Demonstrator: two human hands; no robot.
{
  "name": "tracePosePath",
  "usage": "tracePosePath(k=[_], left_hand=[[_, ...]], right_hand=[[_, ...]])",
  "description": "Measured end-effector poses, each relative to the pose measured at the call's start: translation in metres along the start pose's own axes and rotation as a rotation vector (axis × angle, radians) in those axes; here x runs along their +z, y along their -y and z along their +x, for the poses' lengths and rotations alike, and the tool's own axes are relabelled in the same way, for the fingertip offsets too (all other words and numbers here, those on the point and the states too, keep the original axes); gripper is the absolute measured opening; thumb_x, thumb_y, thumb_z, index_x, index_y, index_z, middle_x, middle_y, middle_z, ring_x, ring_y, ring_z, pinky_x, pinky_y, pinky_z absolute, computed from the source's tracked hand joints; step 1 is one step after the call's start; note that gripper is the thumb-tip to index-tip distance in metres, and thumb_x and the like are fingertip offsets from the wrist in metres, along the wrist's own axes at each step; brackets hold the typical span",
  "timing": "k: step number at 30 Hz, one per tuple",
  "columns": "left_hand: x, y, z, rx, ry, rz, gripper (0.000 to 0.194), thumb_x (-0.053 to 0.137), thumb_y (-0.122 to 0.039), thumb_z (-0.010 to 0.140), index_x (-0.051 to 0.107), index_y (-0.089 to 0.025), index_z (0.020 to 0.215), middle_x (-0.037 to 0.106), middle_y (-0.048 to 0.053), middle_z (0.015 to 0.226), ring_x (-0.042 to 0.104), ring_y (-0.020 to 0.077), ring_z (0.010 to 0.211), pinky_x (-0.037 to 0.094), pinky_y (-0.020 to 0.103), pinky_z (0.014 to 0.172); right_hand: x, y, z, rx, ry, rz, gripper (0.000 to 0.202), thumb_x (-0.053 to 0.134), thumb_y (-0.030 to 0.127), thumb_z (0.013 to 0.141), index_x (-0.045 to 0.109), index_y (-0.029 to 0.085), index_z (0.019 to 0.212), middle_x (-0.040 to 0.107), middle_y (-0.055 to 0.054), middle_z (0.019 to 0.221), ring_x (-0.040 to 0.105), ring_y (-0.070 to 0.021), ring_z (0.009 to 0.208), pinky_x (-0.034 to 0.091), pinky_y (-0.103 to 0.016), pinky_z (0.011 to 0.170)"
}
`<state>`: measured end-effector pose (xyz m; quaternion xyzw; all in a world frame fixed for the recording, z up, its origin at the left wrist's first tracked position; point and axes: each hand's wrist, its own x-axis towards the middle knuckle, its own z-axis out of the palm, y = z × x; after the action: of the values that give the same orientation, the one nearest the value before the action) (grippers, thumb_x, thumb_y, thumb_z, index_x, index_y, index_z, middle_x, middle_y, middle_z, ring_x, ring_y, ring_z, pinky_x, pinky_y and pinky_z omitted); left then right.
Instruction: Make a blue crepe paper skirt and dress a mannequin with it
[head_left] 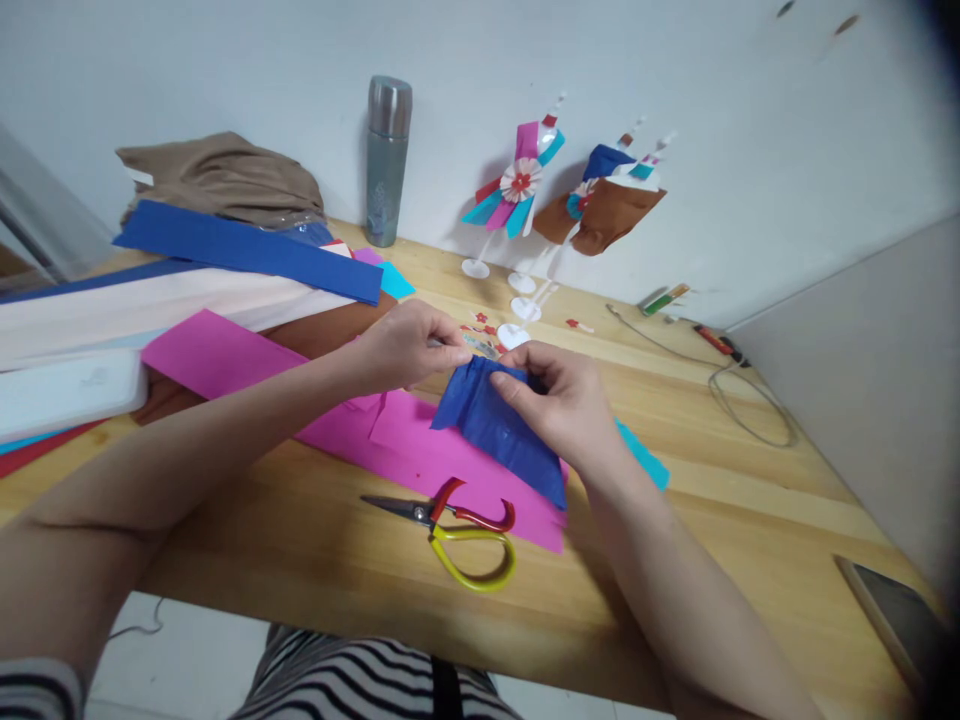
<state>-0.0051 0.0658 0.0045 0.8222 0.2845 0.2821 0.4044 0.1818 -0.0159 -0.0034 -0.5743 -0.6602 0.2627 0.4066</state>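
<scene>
Blue paper (506, 435) is near the middle of your view, above the pink paper (345, 440), its upper edge crumpled. At its ten o'clock, your left hand (412, 345) has thumb and finger pinched together right by that edge; what lies between them is too small to tell. At seven o'clock, the scissors (431, 515) rest on the table (300, 540), tips towards nine. Your right hand (559, 395) is clamped on the paper's upper right side, thumb on the near face. At four o'clock, beyond your right wrist, lies a teal piece (643, 455).

To gather that edge well, I'd keep the right thumb firm, feed small, even folds towards the left pinch, and press each flat before adding another. Pull gently; thin sheet like this could tear at the creases.

The gathered end points to about eleven o'clock, the loose end fans towards four, and the long axis slants roughly from ten to four.
</scene>
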Motion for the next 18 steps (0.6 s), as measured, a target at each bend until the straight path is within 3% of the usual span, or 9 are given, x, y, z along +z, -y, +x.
tracePosePath(k=[5, 12, 18], left_hand=[[0.0015, 0.0029, -0.0010, 0.091, -0.033, 0.060, 0.020, 0.063, -0.021, 0.080, 0.067, -0.012, 0.062, 0.044, -0.007, 0.046, 0.037, 0.0054, 0.047, 0.026, 0.020, 0.047], [0.0027, 0.0049, -0.0028, 0.106, -0.041, 0.119, 0.020, 0.063, -0.025, 0.081, 0.070, -0.012, 0.067, 0.057, -0.002, 0.055, 0.047, 0.0088, 0.057, 0.032, 0.021, 0.053], [0.0053, 0.0046, -0.0039, 0.112, -0.070, 0.093, 0.021, 0.062, -0.025, 0.083, 0.072, -0.012, 0.070, 0.063, 0.000, 0.059, 0.053, 0.0103, 0.061, 0.037, 0.021, 0.056]], right_hand=[[0.0016, 0.0029, -0.0010, -0.023, 0.053, -0.004, 0.011, 0.065, 0.030, 0.076, 0.063, 0.020, 0.074, 0.064, -0.002, 0.068, 0.053, -0.0158, 0.062, 0.042, -0.030, 0.058], [0.0036, 0.0028, -0.0026, 0.000, -0.053, -0.029, 0.014, 0.065, 0.031, 0.078, 0.058, 0.022, 0.069, 0.059, 0.000, 0.062, 0.049, -0.0147, 0.056, 0.039, -0.031, 0.055], [0.0050, 0.0022, -0.0035, 0.048, -0.031, 0.025, 0.016, 0.065, 0.031, 0.080, 0.056, 0.023, 0.070, 0.056, 0.000, 0.060, 0.046, -0.0136, 0.053, 0.038, -0.030, 0.052]])
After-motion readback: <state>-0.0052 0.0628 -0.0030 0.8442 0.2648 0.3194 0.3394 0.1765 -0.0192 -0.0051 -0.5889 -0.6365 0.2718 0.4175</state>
